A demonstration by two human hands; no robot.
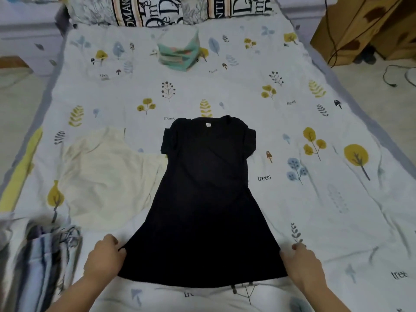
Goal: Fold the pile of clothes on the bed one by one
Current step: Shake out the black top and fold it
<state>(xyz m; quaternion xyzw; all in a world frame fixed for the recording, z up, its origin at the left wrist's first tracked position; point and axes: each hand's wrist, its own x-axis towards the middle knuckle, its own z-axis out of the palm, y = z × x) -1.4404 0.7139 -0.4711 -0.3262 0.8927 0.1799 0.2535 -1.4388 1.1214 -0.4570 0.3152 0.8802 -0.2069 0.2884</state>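
Note:
A black short-sleeved dress (204, 194) lies spread flat on the bed (315, 199), neckline away from me, hem nearest me. My left hand (105, 255) grips the left edge of the dress near the hem. My right hand (301, 262) grips its right edge near the hem. A cream garment (105, 172) lies crumpled to the left of the dress. A striped blue-and-white garment (45, 255) sits bunched at the bed's near left corner. A folded stack of mint-green and pink clothes (179, 51) rests at the far middle of the bed.
Two printed pillows (146, 10) lie at the head of the bed. A wooden cabinet (360, 23) with dangling black cables stands at the far right. The bedsheet has a tree and leaf print.

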